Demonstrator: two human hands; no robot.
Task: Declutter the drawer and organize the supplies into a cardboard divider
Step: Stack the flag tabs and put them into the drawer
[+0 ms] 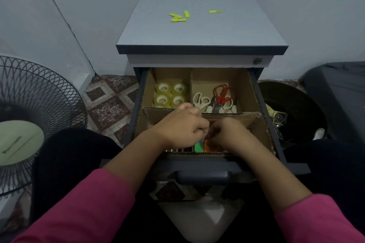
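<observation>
The open drawer (278, 144) holds a cardboard divider (254, 92) with four compartments. Several clear tape rolls (170, 94) fill the far left compartment. White and red scissors (217, 97) lie in the far right one. Both of my hands are down in the near compartments, fingers curled and meeting in the middle. My left hand (183, 126) and my right hand (229, 134) pinch at something small between them; it is hidden by the fingers. Green and orange paper pads (205, 147) show below the hands.
Yellow paper strips (178, 17) lie on the cabinet top (201, 31). A standing fan (29, 114) is at the left on the tiled floor. A black bin (292, 112) with clutter sits at the right, next to a dark object (339, 89).
</observation>
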